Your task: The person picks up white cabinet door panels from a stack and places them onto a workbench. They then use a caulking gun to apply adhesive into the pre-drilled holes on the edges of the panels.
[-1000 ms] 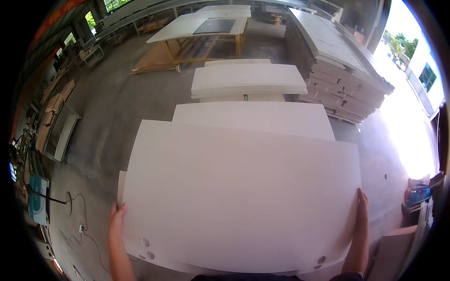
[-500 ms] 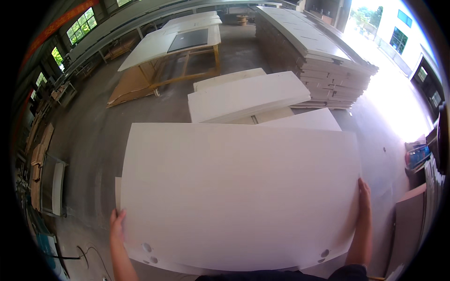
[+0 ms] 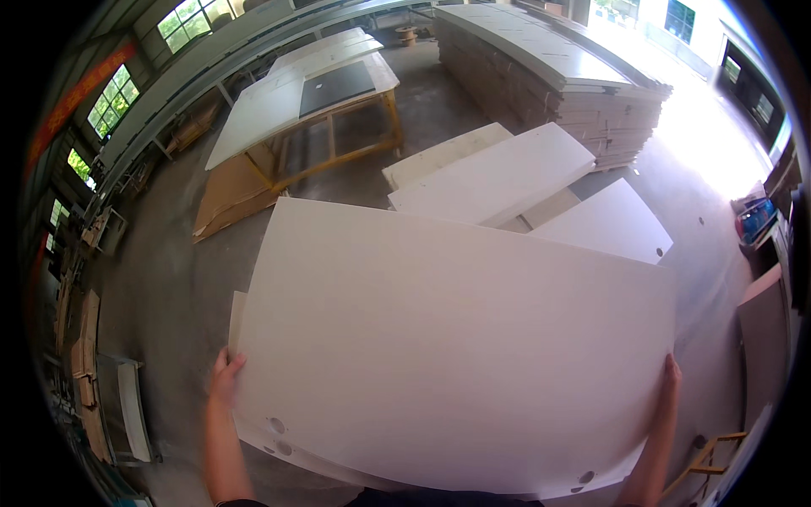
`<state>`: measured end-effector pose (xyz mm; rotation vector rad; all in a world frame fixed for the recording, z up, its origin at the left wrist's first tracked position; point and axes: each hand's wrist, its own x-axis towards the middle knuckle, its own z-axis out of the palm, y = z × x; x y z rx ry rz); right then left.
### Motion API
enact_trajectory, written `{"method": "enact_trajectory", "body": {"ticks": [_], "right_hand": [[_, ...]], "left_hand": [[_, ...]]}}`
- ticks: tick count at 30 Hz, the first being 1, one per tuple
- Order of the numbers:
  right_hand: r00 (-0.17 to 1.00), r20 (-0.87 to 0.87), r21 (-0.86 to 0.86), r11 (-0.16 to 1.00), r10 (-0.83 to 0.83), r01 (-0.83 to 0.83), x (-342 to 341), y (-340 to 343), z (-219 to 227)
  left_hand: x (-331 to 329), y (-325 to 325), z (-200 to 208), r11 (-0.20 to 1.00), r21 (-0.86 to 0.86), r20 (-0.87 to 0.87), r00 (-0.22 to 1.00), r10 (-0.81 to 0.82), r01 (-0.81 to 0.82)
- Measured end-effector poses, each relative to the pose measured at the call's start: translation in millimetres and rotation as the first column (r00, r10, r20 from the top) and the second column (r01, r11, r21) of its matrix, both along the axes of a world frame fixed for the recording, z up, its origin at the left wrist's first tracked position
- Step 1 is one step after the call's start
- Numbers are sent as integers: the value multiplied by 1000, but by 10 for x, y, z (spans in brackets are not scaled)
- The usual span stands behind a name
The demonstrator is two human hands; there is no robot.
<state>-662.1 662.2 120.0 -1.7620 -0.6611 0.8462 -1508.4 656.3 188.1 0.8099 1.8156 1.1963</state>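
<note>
A large white rectangular panel (image 3: 456, 338) lies across the front of my body, its far edge sloping down to the right. Small round holes show close to its two near corners. My left hand (image 3: 225, 373) grips the left edge, and my right hand (image 3: 672, 372) is closed around the right edge; the fingers underneath are hidden. Another pale panel edge (image 3: 238, 314) sticks out beneath it beside my left hand. Just beyond the far edge, a white board (image 3: 612, 221) with a corner hole is partly covered by the panel.
Beyond it lies a low stack of white boards (image 3: 498, 173). A tall stack of panels (image 3: 583, 110) stands at the far right. Far left is a yellow-framed worktable (image 3: 245, 127) with a dark sheet (image 3: 338, 87) on top. Brown cardboard (image 3: 228, 198) leans below it.
The panel has tilted in view, its left end higher and its right end lower. The surroundings have also turned as my head moved. Both hands keep their hold on the edges.
</note>
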Motion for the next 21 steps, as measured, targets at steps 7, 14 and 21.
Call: {"method": "enact_trajectory", "body": {"ticks": [7,14,21], "right_hand": [[994,-11,-35,994,-107,107,-1076,-206,226],[947,-11,-32,947,-320,319,-2291,-399,236],[862,-12,-8,862,-506,506,-2708,-451,184]], "left_hand": [[-941,964,-236,995,-17,88,992,-94,96],[-1606,2539,-50,936,-29,49,936,-349,351],[-1471,4033,-121,845,-12,104,841,-531,535]]}}
